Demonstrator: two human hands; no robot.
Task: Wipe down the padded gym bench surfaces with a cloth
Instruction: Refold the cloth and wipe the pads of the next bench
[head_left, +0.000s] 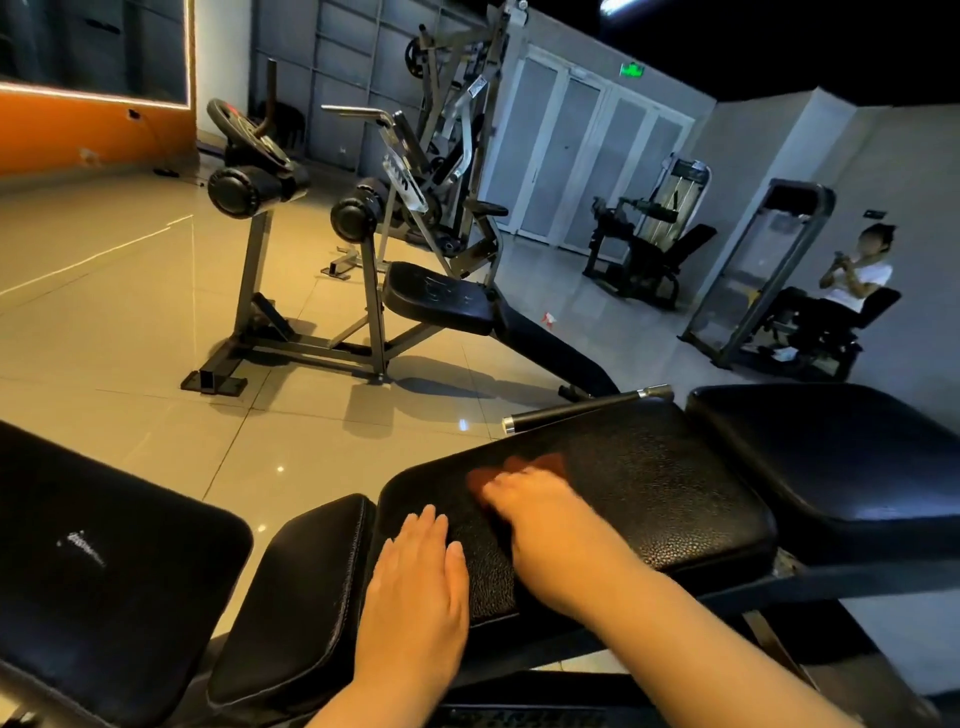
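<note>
Two bare hands on a black gym bench pad, one of them on a reddish cloth.

The left hand (415, 577) lies flat with straight fingers on the near left edge of the textured middle pad (649, 483). The right hand (524, 506) rests further in on the same pad, on top of the cloth (540, 462), which shows just beyond its fingers. That hand and the cloth are blurred, so I cannot tell whether the fingers grip the cloth or only press it. A small pad (306, 587) sits just left of the middle pad, a larger pad (104, 561) at the near left, and a smooth pad (841, 447) to the right. A metal bar (587, 408) lies along the middle pad's far edge. Further off on the tiled floor (130, 291) stand another bench (441, 296) and a spray bottle (548, 319). A seated person (852, 275) is at the far right.
</note>
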